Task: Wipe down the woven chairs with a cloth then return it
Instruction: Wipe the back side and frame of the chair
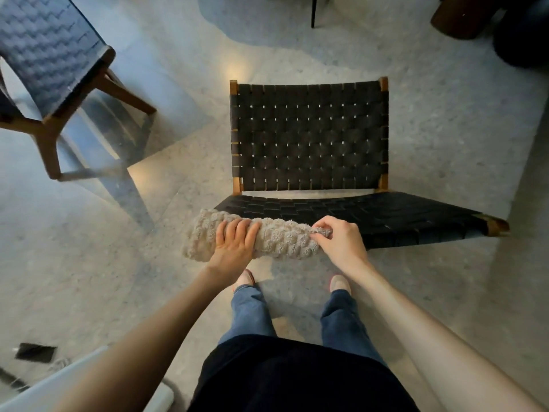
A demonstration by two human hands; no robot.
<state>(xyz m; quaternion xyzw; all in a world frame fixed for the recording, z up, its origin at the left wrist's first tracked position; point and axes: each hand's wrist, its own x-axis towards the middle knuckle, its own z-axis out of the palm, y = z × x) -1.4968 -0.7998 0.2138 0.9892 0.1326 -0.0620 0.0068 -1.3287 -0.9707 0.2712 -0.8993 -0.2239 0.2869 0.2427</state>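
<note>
Wipe step judged in hand. cloth is bunched at near edge of woven chair, gripped by left hand, right end pinched by right hand. Next: to be dragged right across webbing. 2nd chair, far left, pending.

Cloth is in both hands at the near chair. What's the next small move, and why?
Probably press the rolled beige textured cloth onto the black woven seat and sweep rightward. The left hand grips its middle, the right hand pinches its end, and it sits at the seat's near-left corner, most of the weave to its right.
</note>
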